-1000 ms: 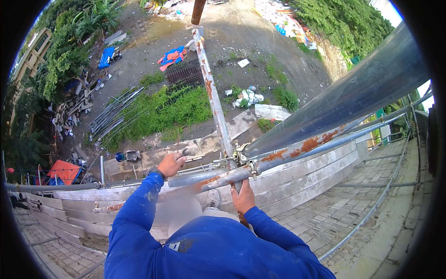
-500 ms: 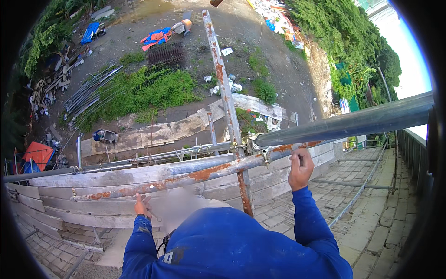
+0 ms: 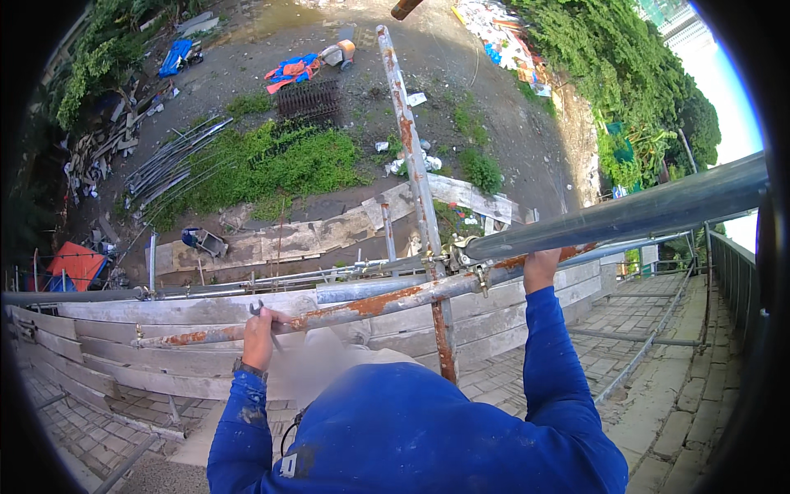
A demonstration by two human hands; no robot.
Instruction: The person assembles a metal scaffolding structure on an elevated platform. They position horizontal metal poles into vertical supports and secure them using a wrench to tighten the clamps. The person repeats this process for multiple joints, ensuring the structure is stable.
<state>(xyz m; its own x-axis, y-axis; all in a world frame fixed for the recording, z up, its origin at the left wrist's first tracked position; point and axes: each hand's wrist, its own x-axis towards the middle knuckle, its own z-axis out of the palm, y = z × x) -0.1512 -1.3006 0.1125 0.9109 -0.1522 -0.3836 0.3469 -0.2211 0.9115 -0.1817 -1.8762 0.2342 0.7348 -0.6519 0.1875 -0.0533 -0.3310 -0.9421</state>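
Note:
My left hand (image 3: 258, 341) is closed around a spanner (image 3: 256, 308), whose open jaw shows above the fingers, next to a rust-patched scaffold tube (image 3: 374, 305) that slants across in front of me. Toward that tube's right part, my right hand (image 3: 541, 268) is closed on it, just under a thick dark tube (image 3: 625, 216); the fingertips are hidden. Between my hands, a coupler (image 3: 461, 251) joins the tubes at a rusty upright (image 3: 409, 140). A clamp with a bolt (image 3: 482, 280) hangs on the slanting tube.
Grey planks (image 3: 189, 314) run along the scaffold beyond my hands. Far below lie a wheelbarrow (image 3: 206, 242), a heap of metal pipes (image 3: 174, 169) and a concrete mixer (image 3: 338, 54). Block paving (image 3: 485, 346) shows beneath, and a dark railing (image 3: 736, 276) stands at right.
My left hand has risen to the slanting tube, bringing the spanner's jaw up. My right hand has moved up and closed on the tube. The view has shifted slightly.

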